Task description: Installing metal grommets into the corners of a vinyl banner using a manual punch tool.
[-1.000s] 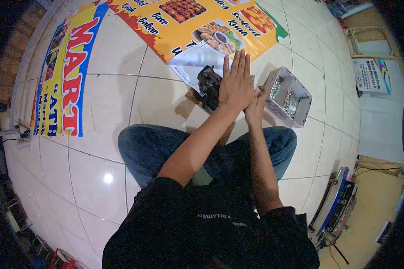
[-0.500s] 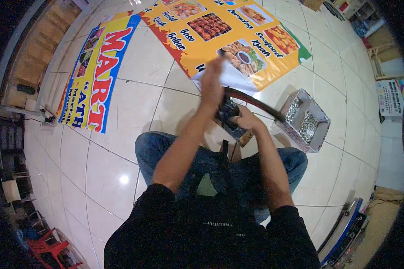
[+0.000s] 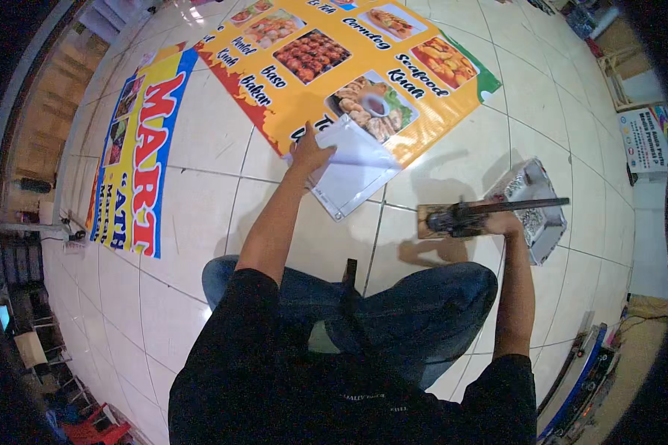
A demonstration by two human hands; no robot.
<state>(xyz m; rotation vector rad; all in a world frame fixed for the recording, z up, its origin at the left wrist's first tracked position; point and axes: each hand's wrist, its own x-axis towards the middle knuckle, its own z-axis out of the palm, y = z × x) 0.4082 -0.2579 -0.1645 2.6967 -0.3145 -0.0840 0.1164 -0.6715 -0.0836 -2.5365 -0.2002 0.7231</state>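
An orange printed banner [image 3: 289,70] lies on the floor in front of me. Its near corner is folded over, showing the white back [image 3: 352,167], with a small metal eyelet near the tip. My left hand [image 3: 313,154] is closed on the banner's near edge beside this fold; some fingertips are hidden. On the right, my right hand [image 3: 503,222] grips a black hand-lever eyelet press [image 3: 456,216], tilted sideways with its wooden base toward the left. The press's long dark handle passes in front of an open box [image 3: 555,236] of small silvery metal pieces, partly covering it.
A second banner [image 3: 145,148], yellow and blue, is spread on the tiled floor at the left. My crossed legs [image 3: 416,311] are close below the press. A red plastic chair [image 3: 93,429] stands at lower left, and a long blue-edged device [image 3: 583,386] at lower right.
My left hand has come down from above the press onto the banner's near edge. My right hand has carried the press rightward, toward the box, and turned it. The white fold is now uncovered.
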